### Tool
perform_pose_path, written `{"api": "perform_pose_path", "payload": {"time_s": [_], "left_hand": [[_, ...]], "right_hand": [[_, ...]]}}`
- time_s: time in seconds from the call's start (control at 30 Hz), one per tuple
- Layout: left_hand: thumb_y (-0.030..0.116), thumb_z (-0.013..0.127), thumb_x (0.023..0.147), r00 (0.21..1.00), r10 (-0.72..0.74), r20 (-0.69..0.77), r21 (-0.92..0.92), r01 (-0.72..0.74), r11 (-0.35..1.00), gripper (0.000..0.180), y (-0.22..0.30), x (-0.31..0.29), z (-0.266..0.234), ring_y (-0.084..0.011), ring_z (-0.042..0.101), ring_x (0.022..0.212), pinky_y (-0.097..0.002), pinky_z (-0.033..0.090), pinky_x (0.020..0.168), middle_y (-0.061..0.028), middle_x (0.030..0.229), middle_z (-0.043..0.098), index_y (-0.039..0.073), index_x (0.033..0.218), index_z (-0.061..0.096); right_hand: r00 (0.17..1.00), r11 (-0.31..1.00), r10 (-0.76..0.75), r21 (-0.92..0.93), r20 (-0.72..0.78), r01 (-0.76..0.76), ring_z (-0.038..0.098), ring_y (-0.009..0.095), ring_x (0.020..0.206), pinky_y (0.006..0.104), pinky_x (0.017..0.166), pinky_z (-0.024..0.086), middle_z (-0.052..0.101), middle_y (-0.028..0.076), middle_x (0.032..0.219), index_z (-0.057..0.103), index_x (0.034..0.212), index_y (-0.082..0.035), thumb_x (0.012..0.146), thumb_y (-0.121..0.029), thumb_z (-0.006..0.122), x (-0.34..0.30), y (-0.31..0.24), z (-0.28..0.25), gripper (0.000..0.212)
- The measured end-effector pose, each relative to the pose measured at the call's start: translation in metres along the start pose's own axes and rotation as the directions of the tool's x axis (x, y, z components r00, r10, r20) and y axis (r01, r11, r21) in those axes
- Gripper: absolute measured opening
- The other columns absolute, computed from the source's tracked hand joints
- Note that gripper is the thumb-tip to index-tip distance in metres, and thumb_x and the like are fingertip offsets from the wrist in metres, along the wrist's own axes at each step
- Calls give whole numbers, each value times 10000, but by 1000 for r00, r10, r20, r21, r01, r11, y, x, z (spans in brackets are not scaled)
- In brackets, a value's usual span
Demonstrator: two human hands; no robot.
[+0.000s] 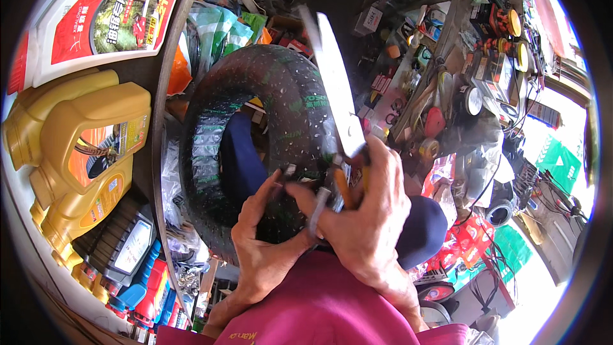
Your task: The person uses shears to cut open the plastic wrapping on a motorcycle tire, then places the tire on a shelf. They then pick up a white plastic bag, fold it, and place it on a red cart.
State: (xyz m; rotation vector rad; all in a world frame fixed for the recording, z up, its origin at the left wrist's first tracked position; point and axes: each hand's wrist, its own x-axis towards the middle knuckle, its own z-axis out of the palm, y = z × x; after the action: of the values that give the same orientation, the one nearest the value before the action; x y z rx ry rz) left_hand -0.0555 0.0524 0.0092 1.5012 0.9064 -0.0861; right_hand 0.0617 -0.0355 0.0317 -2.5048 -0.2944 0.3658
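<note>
Two hands meet low over a wrapped tyre, close together and both partly curled. Fingers and thumb of the right hand [370, 217] close narrowly around the lower end of a pale flat strip [338, 83]; the left hand [271, 243] has its thumb and forefinger a little apart, and I cannot tell whether it grips anything.

One dark tyre [294, 89], bound in clear film with green print, stands directly in front of the hands, its ring rising beyond them and to their left. Nearest the body, behind the hands, is one magenta shirt [325, 300]. Two dark blue trouser legs show: one [239, 147] through the tyre's opening, ahead of the left hand, the other [421, 230] just right of the right hand.

Well to the left of the hands stand two gold jugs [102, 160], and one white jug [70, 32] with a red label lies farther ahead on that side. The single strip slants up and away from the right hand, across the tyre's right side. Between the hands are one grey band [317, 211], one orange handle [343, 188] and one small metal end [289, 170] by the left fingertips.
</note>
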Motion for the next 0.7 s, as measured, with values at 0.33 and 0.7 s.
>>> {"api": "perform_pose_path", "payload": {"time_s": [0.33, 0.7], "left_hand": [[76, 859, 639, 990, -137, -12, -199, 132, 971, 761, 11, 2, 0, -170, 607, 1015, -290, 493, 886, -114, 1153, 622, 1, 1306, 501], [120, 746, 817, 943, -300, -144, -293, 249, 923, 491, 8, 2, -2, -114, 590, 906, -238, 473, 797, -79, 992, 653, 5, 1259, 566]], "right_hand": [[913, 727, 326, 553, 244, -407, 563, 92, 649, 251, 589, 483, 614, 62, 772, 532, 1106, 6, 731, -134, 788, -3, 21, 5, 475], [897, 670, 376, 600, 234, -437, 528, 35, 603, 202, 516, 429, 596, 20, 742, 558, 1081, -6, 793, -41, 735, -15, 19, 21, 340]]}}
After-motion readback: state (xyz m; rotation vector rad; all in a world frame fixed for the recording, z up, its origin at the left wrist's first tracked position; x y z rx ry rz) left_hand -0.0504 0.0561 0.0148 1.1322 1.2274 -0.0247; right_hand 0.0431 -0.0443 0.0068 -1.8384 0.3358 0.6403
